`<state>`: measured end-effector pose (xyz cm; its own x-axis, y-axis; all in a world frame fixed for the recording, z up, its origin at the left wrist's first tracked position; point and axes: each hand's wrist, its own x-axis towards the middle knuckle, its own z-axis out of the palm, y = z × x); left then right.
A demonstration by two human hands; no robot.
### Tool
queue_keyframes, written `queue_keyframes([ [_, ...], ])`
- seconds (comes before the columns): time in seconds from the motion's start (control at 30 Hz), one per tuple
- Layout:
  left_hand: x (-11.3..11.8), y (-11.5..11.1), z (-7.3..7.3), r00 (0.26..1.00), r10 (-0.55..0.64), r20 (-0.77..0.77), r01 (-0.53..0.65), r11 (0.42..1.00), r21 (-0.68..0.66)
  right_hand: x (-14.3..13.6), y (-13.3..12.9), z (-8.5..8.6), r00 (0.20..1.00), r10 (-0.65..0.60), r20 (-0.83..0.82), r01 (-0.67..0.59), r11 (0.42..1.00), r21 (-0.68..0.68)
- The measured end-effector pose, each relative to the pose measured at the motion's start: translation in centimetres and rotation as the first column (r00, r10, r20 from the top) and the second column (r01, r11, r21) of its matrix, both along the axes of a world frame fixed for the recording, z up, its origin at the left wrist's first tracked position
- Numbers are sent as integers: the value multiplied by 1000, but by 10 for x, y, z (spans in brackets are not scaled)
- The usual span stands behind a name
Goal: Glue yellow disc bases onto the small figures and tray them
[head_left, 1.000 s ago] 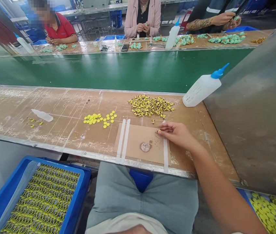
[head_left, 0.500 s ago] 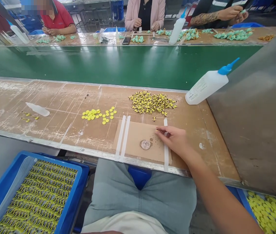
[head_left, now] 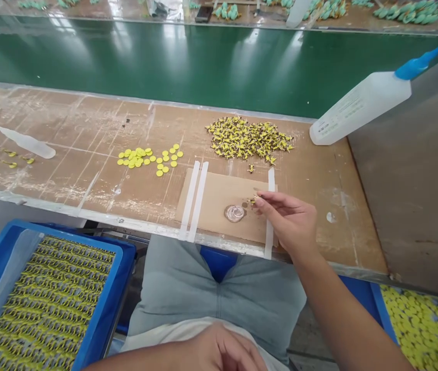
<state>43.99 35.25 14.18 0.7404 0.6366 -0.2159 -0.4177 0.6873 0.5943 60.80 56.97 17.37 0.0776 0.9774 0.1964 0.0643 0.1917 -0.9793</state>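
My right hand (head_left: 290, 216) pinches a small yellow and dark figure (head_left: 252, 201) between thumb and fingertips, just above the cardboard sheet (head_left: 215, 196). Left of the fingertips, a small round clear dish (head_left: 235, 213) rests on that sheet. My left hand (head_left: 222, 350) is low at the bottom edge, in front of my lap. Its fingers bend downward and the tips are cut off by the frame, so any held thing is hidden. Beyond the cardboard lies a pile of similar yellow and dark pieces (head_left: 244, 138). Yellow discs (head_left: 137, 157) lie to the left.
A white bottle with a blue nozzle (head_left: 361, 105) leans against the metal panel (head_left: 416, 180). At lower left, a blue tray (head_left: 116, 257) holds rows of yellow pieces. A bin of yellow discs (head_left: 423, 324) stands lower right. A green belt (head_left: 165, 62) runs behind the table.
The view has tilted down, leaving the people opposite out of frame. My left hand has come into view at the bottom. My right hand still pinches its piece, nearer the dish's level.
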Motion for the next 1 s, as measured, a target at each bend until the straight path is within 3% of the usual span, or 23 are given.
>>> queue_keyframes([
  [0.07, -2, 8, 5, 989, 131, 60, -122, 983, -136, -7, -5, -2, 998, -63, 3, 63, 997, 49],
  [0.17, -13, 29, 15, 952, 273, 137, -246, 951, -187, -11, -11, -7, 989, -116, 89, 100, 982, 161],
  [0.33, -37, 76, 29, 812, 582, 39, -575, 810, -116, -11, -16, -12, 962, -152, 227, 59, 928, 369],
  [0.47, -53, 112, 35, 680, 727, -89, -732, 681, -28, -10, -16, -14, 953, -132, 274, -5, 894, 447],
  [0.6, -61, 138, 31, 565, 816, -125, -811, 577, 99, -9, -16, -15, 943, -109, 314, -47, 892, 451],
  [0.7, -62, 149, 26, 509, 850, -134, -844, 523, 119, -9, -15, -14, 937, -119, 328, -50, 885, 463],
  [1.0, -63, 149, 24, 488, 851, -195, -851, 514, 110, -11, -16, -11, 937, -94, 336, -70, 892, 446],
])
